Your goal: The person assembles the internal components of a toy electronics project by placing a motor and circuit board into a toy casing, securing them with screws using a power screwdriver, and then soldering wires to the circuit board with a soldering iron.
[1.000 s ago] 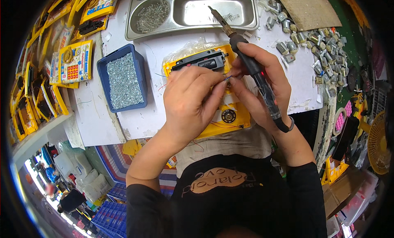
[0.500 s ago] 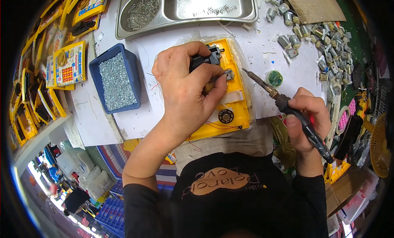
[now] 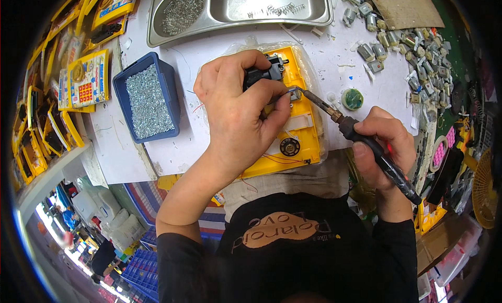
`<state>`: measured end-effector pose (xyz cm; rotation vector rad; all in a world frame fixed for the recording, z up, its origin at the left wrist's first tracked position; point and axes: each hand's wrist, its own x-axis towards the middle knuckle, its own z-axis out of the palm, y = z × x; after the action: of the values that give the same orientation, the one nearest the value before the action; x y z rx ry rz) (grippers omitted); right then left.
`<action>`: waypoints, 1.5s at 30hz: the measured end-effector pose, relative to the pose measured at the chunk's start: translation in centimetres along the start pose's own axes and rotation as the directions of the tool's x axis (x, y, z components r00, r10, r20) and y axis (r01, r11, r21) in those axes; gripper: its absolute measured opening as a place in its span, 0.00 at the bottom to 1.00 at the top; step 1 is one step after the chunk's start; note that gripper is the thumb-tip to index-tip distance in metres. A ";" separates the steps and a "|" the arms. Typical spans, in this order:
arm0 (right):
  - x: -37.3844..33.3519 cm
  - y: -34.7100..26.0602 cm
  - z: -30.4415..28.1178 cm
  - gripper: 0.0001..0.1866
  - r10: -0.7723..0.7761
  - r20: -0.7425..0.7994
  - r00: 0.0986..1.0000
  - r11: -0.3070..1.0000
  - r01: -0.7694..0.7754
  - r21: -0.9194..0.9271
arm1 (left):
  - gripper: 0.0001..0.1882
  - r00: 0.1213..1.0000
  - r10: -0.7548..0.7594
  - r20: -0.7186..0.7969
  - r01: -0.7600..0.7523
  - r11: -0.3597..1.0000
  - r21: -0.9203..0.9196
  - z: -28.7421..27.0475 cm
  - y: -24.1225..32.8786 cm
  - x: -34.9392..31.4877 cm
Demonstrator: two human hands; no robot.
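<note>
A soldering iron (image 3: 375,151) with a black handle is gripped in my right hand (image 3: 386,146). Its tip reaches a small metal motor (image 3: 294,93) in the open yellow plastic casing (image 3: 308,133). Over the casing's left side lies my left hand (image 3: 240,102), its thumb and forefinger pinched by the motor on what looks like a thin wire. Beside those fingers a black plastic part (image 3: 266,73) sits in the casing, partly covered by the hand. A round speaker (image 3: 289,147) with red wires is in the near end. Clear plastic wrap shows around the casing.
A blue bin of screws (image 3: 171,102) stands left of the casing. Behind it is a steel tray (image 3: 240,32) with springs. Several loose motors (image 3: 426,68) are heaped at right, near a small green pot (image 3: 352,99). Yellow toy panels (image 3: 88,83) are stacked far left.
My right hand has brought the soldering iron left, so its tip now meets the motor. The left hand keeps nearly the same place.
</note>
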<state>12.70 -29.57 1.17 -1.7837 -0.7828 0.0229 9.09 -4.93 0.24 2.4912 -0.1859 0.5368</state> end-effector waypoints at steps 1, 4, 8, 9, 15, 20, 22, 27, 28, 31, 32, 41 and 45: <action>0.0 0.0 0.0 0.13 0.001 -0.001 1.000 1.000 -0.001 -0.005 | 0.09 1.000 -0.001 0.000 0.001 1.000 -0.001 0.1 0.0 0.0; 0.1 0.1 0.1 0.12 -0.017 0.005 1.000 1.000 0.018 -0.020 | 0.09 1.000 0.000 0.001 0.000 1.000 0.000 0.2 -0.1 -0.1; 0.1 0.1 0.1 0.12 -0.003 0.015 1.000 1.000 0.003 -0.022 | 0.08 1.000 0.001 0.008 -0.001 1.000 0.003 0.1 -0.1 -0.1; 0.1 0.1 0.1 0.12 -0.007 0.022 1.000 1.000 0.007 -0.027 | 0.08 1.000 -0.002 0.009 0.002 1.000 0.012 0.1 0.0 -0.1; -0.3 0.3 0.1 0.13 -0.023 -0.005 1.000 0.999 0.023 -0.031 | 0.07 1.000 -0.001 -0.002 0.001 1.000 0.018 0.3 0.1 -0.1; -1.0 0.1 -0.7 0.13 0.033 -0.039 0.999 0.999 -0.033 -0.005 | 0.07 1.000 0.001 -0.006 0.000 1.000 0.026 0.3 0.1 -0.1; -1.1 0.1 -0.8 0.13 0.027 -0.055 0.998 1.000 -0.026 0.009 | 0.07 1.000 0.003 -0.006 -0.002 1.000 0.030 0.3 0.1 -0.1; -0.9 -0.1 -1.0 0.13 0.036 -0.050 0.998 0.999 -0.036 0.013 | 0.08 0.999 0.030 0.028 -0.032 0.995 0.093 -0.2 0.3 0.1; -0.9 -0.2 -1.0 0.13 0.041 -0.041 0.998 0.999 -0.041 0.006 | 0.08 0.999 0.031 0.027 -0.034 0.995 0.093 -0.2 0.3 0.1; -0.9 -0.2 -1.1 0.13 0.034 -0.045 0.998 0.999 -0.034 -0.006 | 0.08 0.999 0.035 0.026 -0.038 0.995 0.096 -0.3 0.4 0.2; -0.8 -0.1 -1.1 0.13 0.033 -0.046 0.998 0.999 -0.033 -0.006 | 0.08 0.999 0.031 0.029 -0.034 0.995 0.097 -0.3 0.4 0.2; -0.4 -0.1 -1.2 0.14 -0.008 -0.005 1.000 1.000 0.008 -0.021 | 0.08 0.999 0.022 0.045 -0.027 0.993 0.119 -0.4 0.6 0.2; -0.5 -0.2 -1.2 0.14 -0.003 -0.013 1.000 1.000 0.003 -0.015 | 0.08 0.999 0.022 0.045 -0.027 0.993 0.115 -0.4 0.6 0.2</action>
<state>12.74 -30.83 1.61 -1.7954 -0.7786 0.0034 8.98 -5.22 0.93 2.6183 -0.2084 0.5168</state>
